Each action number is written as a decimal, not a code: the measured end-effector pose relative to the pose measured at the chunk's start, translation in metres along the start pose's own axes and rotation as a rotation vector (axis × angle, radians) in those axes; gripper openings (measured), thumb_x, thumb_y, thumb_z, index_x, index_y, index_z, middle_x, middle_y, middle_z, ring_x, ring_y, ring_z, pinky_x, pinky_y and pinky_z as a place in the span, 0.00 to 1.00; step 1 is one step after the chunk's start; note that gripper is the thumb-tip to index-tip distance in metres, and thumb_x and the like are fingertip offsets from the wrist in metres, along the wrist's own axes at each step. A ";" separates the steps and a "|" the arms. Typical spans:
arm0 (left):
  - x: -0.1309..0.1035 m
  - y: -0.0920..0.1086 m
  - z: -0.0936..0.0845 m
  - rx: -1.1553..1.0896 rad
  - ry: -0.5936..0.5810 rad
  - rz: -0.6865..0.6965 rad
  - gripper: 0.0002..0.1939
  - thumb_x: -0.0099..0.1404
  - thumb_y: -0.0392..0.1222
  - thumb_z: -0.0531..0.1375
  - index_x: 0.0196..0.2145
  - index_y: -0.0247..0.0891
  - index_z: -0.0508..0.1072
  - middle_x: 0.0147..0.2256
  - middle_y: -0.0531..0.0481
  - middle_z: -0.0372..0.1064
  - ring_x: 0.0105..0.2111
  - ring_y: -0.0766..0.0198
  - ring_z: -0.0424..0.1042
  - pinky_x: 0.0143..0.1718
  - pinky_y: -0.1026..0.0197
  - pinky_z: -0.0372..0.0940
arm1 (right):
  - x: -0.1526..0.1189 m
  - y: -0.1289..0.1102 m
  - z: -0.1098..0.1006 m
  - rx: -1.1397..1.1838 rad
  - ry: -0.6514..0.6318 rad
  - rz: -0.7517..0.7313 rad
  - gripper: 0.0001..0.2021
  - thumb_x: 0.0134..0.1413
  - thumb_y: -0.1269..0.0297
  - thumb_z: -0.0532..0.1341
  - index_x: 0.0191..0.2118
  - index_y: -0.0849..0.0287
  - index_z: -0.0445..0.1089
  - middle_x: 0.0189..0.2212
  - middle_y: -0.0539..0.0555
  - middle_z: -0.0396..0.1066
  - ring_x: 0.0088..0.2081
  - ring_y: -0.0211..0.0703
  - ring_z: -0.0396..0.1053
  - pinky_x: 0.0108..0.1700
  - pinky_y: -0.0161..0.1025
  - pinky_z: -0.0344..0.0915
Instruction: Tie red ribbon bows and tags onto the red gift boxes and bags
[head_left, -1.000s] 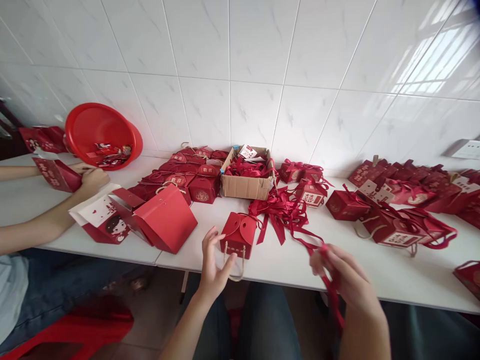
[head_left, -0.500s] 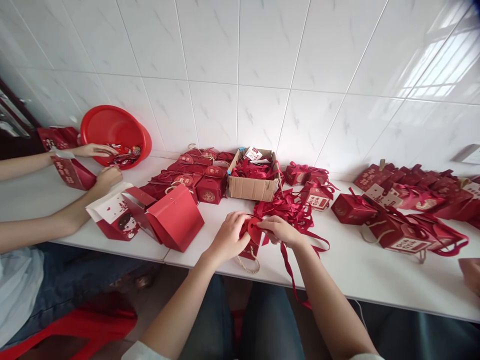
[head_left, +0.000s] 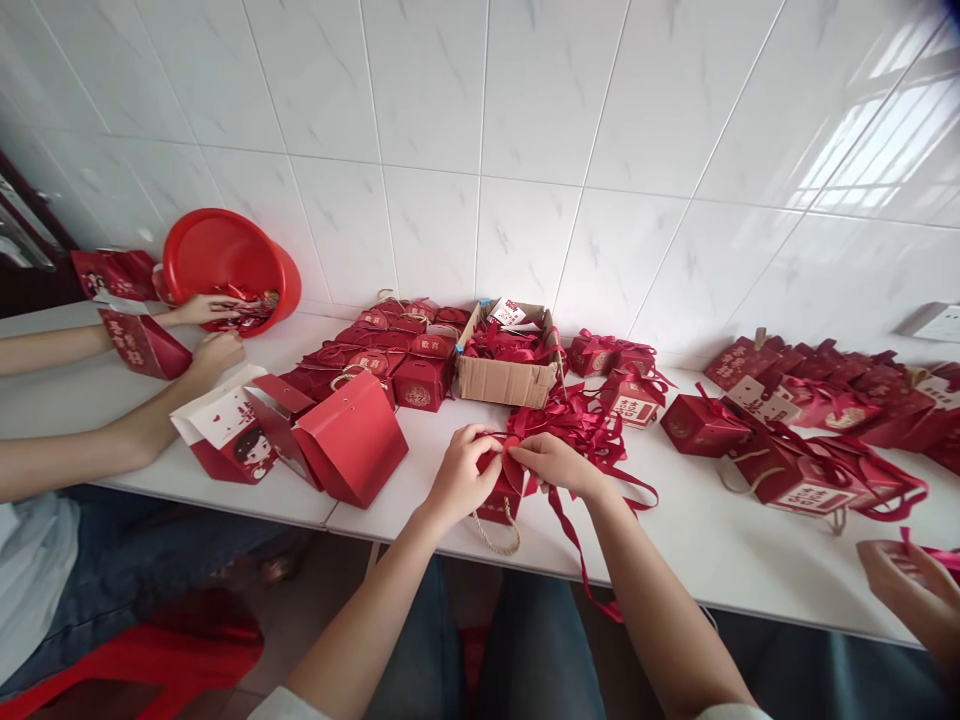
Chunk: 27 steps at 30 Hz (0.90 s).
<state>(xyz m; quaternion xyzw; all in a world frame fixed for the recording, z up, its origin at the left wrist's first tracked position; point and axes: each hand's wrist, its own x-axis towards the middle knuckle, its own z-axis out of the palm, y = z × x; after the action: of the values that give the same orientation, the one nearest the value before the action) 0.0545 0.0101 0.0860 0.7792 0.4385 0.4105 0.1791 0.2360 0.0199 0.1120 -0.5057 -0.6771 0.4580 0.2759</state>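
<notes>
A small red gift box (head_left: pixel 501 507) stands near the table's front edge, between my hands. My left hand (head_left: pixel 466 478) is closed on its top from the left, with thumb and fingers at the upper flap. From the right, my right hand (head_left: pixel 561 465) pinches the same flap, where a round-edged red piece shows between the fingertips. A red ribbon (head_left: pixel 574 545) trails from under my right hand over the table edge; my fingers hide its upper end. A twisted cord handle (head_left: pixel 491 545) hangs at the front of the box. Just behind lies a heap of red ribbons (head_left: pixel 574 420).
A cardboard box (head_left: pixel 506 382) of ribbons stands behind, beside rows of red boxes (head_left: pixel 420 385). Larger bags (head_left: pixel 352 440) stand left; finished-looking boxes (head_left: pixel 795 470) sit right. A co-worker's hand (head_left: pixel 217 355) is near a red basin (head_left: pixel 289 280); another person's hand (head_left: pixel 900 580) is at right.
My fingers have come closer together over the flap, and more of the gift box's front shows. At right, another person's hand has come further into view with a ribbon.
</notes>
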 end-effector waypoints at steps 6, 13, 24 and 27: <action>0.007 0.000 -0.011 -0.099 -0.006 0.019 0.09 0.69 0.40 0.50 0.36 0.39 0.69 0.40 0.46 0.68 0.42 0.61 0.70 0.45 0.58 0.69 | 0.000 0.003 0.001 -0.120 0.305 -0.256 0.12 0.57 0.58 0.58 0.42 0.57 0.72 0.47 0.59 0.68 0.51 0.50 0.65 0.54 0.47 0.61; -0.001 -0.001 -0.017 -0.148 0.034 -0.042 0.11 0.69 0.44 0.52 0.46 0.40 0.68 0.46 0.44 0.68 0.47 0.59 0.71 0.44 0.58 0.70 | 0.009 0.001 0.016 -0.035 0.370 -0.392 0.10 0.57 0.57 0.58 0.31 0.57 0.71 0.45 0.59 0.70 0.50 0.50 0.67 0.56 0.48 0.59; -0.024 -0.004 -0.015 -0.199 0.193 -0.227 0.14 0.67 0.46 0.54 0.48 0.39 0.62 0.33 0.48 0.69 0.31 0.62 0.72 0.28 0.63 0.67 | 0.001 -0.014 0.015 -0.036 0.306 -0.386 0.13 0.58 0.58 0.55 0.26 0.57 0.66 0.50 0.60 0.68 0.54 0.50 0.65 0.57 0.48 0.57; -0.025 -0.009 -0.014 -0.275 0.222 -0.284 0.15 0.67 0.47 0.54 0.47 0.39 0.60 0.32 0.49 0.69 0.31 0.63 0.72 0.27 0.66 0.66 | 0.006 -0.013 0.028 -0.111 0.228 -0.340 0.12 0.58 0.61 0.56 0.25 0.58 0.68 0.52 0.62 0.68 0.57 0.53 0.63 0.58 0.51 0.55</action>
<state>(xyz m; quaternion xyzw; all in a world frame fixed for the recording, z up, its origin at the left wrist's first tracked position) 0.0315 -0.0071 0.0767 0.6280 0.5008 0.5201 0.2902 0.2053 0.0149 0.1112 -0.4471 -0.7411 0.3066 0.3961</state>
